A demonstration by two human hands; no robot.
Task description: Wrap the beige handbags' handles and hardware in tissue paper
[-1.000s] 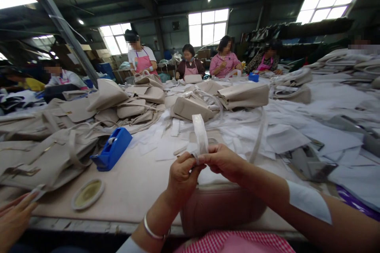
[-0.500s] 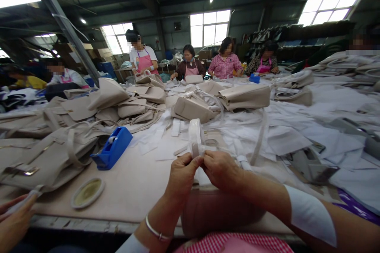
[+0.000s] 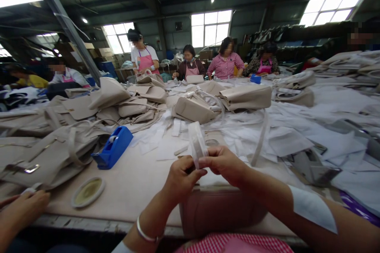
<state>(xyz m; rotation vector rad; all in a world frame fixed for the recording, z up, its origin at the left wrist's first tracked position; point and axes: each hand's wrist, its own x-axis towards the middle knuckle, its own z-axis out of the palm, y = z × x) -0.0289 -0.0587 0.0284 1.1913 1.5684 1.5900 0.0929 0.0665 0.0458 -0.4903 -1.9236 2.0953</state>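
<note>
A pale strap loop (image 3: 196, 140), wrapped in whitish film, stands up between my hands near the middle of the table. My left hand (image 3: 181, 176) has its thumb and fingers closed at the lower end of the loop. From the right, my right hand (image 3: 222, 164) pinches the loop's side between thumb and fingers. Below them a beige bag (image 3: 219, 211) lies in shadow at the table's front edge, against my checked apron. Where the loop joins the bag is hidden by my hands.
A blue tape dispenser (image 3: 113, 148) and a round dish (image 3: 88, 192) are on the left. Another person's hands (image 3: 26, 205) work at the lower left. Beige bags (image 3: 194, 108) and white sheets (image 3: 287, 140) cover the table beyond; people sit behind.
My right hand has shifted its grip up along the loop, which now tilts and shows its side more. My two hands are slightly farther apart. The other person's hands at left moved inward.
</note>
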